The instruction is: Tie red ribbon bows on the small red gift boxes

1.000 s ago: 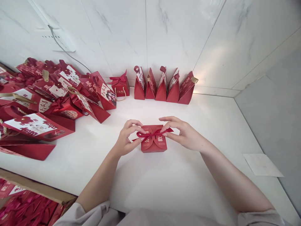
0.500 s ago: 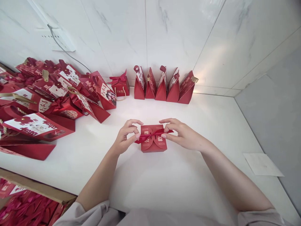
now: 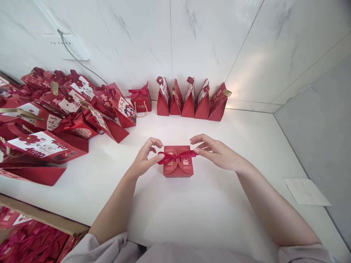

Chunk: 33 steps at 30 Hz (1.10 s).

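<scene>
A small red gift box (image 3: 178, 171) with gold characters lies on the white table in front of me. A dark red ribbon (image 3: 179, 156) runs across its top, tied at the middle with its ends out to both sides. At the left end of the ribbon is my left hand (image 3: 145, 157), thumb tip against it and the other fingers bent well away from the thumb. My right hand (image 3: 215, 151) is at the right end, its thumb touching the ribbon's tip and its index finger raised apart. Neither hand grips the ribbon.
Several red triangular boxes (image 3: 188, 106) stand in a row by the tiled wall, with a ribboned red box (image 3: 141, 100) left of them. Many gift boxes (image 3: 74, 128) crowd the left. A carton (image 3: 44, 213) holds more at lower left. White paper (image 3: 307, 191) lies right.
Both hands have loosened from the ribbon ends, fingers spreading from the thumbs. My right hand has shifted slightly right. The ribbon lies flatter across the box.
</scene>
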Each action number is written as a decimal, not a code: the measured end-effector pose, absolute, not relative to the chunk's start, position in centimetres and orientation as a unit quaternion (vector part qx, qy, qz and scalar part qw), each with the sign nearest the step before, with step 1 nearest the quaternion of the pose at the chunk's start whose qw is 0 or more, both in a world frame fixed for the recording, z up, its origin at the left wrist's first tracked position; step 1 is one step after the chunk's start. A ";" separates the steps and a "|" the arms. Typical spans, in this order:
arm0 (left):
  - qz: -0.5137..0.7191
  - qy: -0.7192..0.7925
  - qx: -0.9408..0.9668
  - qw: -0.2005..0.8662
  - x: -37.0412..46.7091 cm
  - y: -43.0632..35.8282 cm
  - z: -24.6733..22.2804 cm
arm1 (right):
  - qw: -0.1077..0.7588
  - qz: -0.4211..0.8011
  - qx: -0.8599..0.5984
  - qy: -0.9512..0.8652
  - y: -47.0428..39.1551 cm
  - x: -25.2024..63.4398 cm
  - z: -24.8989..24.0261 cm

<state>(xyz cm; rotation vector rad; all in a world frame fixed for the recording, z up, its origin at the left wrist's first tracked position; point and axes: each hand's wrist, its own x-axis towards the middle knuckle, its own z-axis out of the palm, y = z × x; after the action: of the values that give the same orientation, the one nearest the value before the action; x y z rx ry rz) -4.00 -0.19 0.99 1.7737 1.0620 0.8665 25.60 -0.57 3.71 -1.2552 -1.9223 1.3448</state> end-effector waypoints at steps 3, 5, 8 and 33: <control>0.261 0.480 0.728 0.414 -4.5 -0.1 1.2 | 0.184 0.510 -0.481 -0.689 -0.3 26.1 3.4; 0.200 0.473 0.728 0.454 -4.7 -0.1 1.3 | 0.171 0.537 -0.459 -0.687 -0.1 26.2 3.3; 0.169 0.414 0.696 0.562 -4.7 -0.2 1.4 | 0.189 0.559 -0.428 -0.684 0.0 26.1 3.5; 0.275 0.480 0.638 0.535 -5.5 0.2 1.9 | 0.072 0.494 -0.476 -0.724 0.1 27.5 4.9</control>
<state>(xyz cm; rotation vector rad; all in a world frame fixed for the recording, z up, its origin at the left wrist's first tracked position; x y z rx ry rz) -5.55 0.23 1.90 1.5207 1.1445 0.6543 27.51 0.14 4.92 -1.4298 -2.1769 1.4831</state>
